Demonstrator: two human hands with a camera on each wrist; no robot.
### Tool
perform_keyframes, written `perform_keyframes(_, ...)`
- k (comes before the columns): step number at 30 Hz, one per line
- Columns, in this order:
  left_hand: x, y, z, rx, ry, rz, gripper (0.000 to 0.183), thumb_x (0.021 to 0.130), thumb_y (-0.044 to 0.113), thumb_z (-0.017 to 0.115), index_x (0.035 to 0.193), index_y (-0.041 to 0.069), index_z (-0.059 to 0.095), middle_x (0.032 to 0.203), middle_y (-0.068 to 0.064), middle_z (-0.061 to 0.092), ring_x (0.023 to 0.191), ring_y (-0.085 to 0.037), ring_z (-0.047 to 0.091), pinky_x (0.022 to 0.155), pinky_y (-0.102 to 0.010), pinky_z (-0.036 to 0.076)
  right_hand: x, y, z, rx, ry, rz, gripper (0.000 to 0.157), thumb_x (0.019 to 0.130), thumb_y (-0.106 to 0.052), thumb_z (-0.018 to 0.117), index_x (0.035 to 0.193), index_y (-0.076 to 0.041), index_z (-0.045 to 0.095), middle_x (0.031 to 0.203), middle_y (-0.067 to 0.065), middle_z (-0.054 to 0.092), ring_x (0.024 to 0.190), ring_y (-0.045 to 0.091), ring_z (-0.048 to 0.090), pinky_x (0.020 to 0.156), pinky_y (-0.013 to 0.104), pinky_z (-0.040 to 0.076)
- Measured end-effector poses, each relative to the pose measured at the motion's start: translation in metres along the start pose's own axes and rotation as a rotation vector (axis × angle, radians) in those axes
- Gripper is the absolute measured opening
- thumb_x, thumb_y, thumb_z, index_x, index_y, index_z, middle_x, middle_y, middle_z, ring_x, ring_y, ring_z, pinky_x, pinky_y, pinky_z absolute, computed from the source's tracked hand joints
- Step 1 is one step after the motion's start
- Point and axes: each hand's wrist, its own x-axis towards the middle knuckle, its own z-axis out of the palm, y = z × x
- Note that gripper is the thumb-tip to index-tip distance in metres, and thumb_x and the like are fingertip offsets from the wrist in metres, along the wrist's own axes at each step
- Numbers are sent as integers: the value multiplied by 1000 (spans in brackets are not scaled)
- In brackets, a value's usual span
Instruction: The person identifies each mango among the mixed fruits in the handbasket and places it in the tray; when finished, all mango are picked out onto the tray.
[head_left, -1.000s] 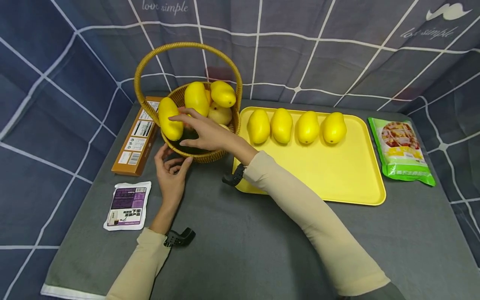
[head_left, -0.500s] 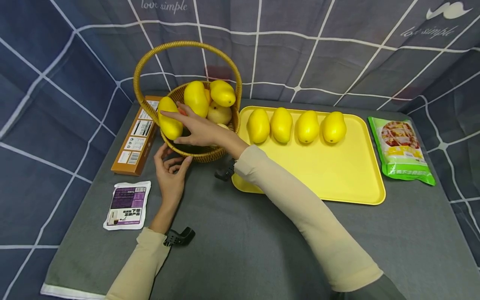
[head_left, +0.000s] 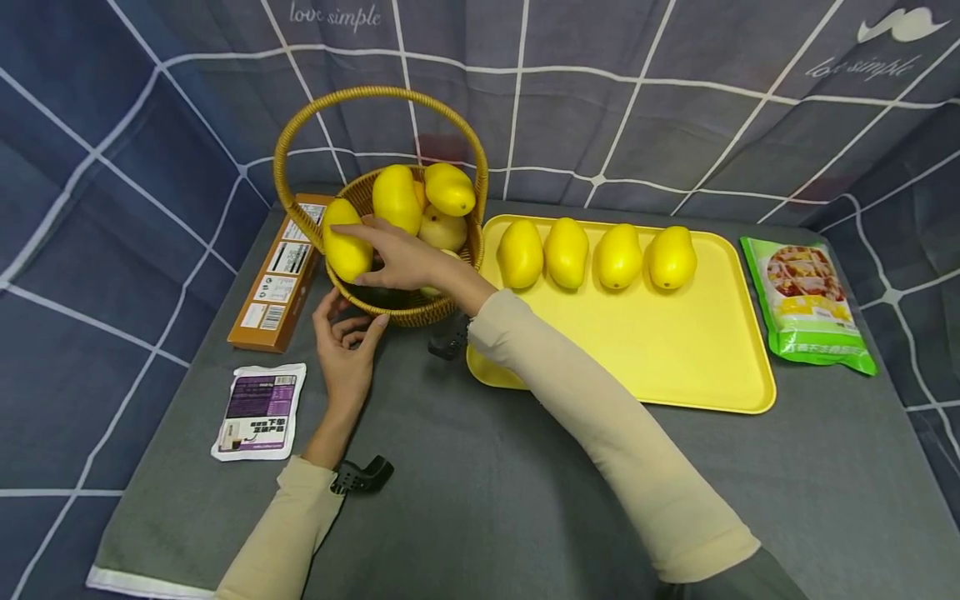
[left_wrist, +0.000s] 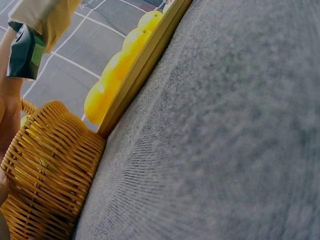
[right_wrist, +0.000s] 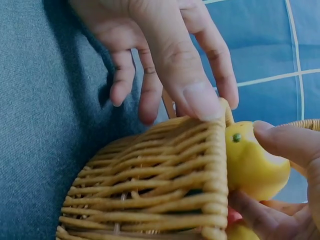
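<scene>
In the head view, a wicker basket [head_left: 408, 314] with a tall hoop handle holds several fruits. My right hand [head_left: 412, 260] reaches over its rim and grips the yellow mango [head_left: 344, 252] at the left side. The right wrist view shows the thumb on one side of that mango [right_wrist: 255, 165] and fingers on the other. My left hand [head_left: 347, 354] holds the basket's near-left rim, with its thumb [right_wrist: 192, 82] against the wicker and other fingers bent outside. Two more mangoes [head_left: 396, 198] lie behind, beside a pale round fruit [head_left: 441, 228]. A dark green fruit lies partly under my right hand.
Right of the basket, a yellow tray [head_left: 637, 350] carries several mangoes [head_left: 618, 257] in a row along its back. A green snack bag [head_left: 810, 302] lies farther right. On the left are an orange-brown box [head_left: 276, 279] and a white-and-purple packet [head_left: 259, 412]. A grid-patterned cloth hangs behind.
My right hand has moved slightly left and its fingers have settled around the left mango in the basket. The left hand stays on the basket. The view has shifted slightly.
</scene>
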Motion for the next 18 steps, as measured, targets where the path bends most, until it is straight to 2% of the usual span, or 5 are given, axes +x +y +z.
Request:
perform_keyframes(2, 0, 0, 0, 1, 0, 2, 66, 88, 5, 72, 145, 2, 38, 130, -17, 45, 101, -39, 57, 75, -18, 50, -1, 2, -1, 10, 27, -6, 74, 92, -30, 69, 154, -18, 31, 158, 10, 28, 143, 21, 34, 105, 25, 42)
perform_keyframes(7, -1, 0, 1, 1, -2, 8, 66, 88, 4, 71, 145, 1, 38, 129, -18, 45, 101, -43, 54, 75, -18, 50, -7, 4, -4, 49, 64, 14, 73, 90, -32, 72, 152, -20, 36, 158, 10, 27, 146, 19, 27, 105, 24, 41)
perform_keyframes(18, 0, 1, 1, 1, -2, 19, 66, 88, 3, 71, 144, -1, 37, 129, -19, 44, 101, -42, 55, 75, -18, 49, -25, 7, -4, 130, 130, -33, 77, 84, -29, 78, 149, -15, 40, 159, 12, 24, 138, 20, 40, 100, 19, 45)
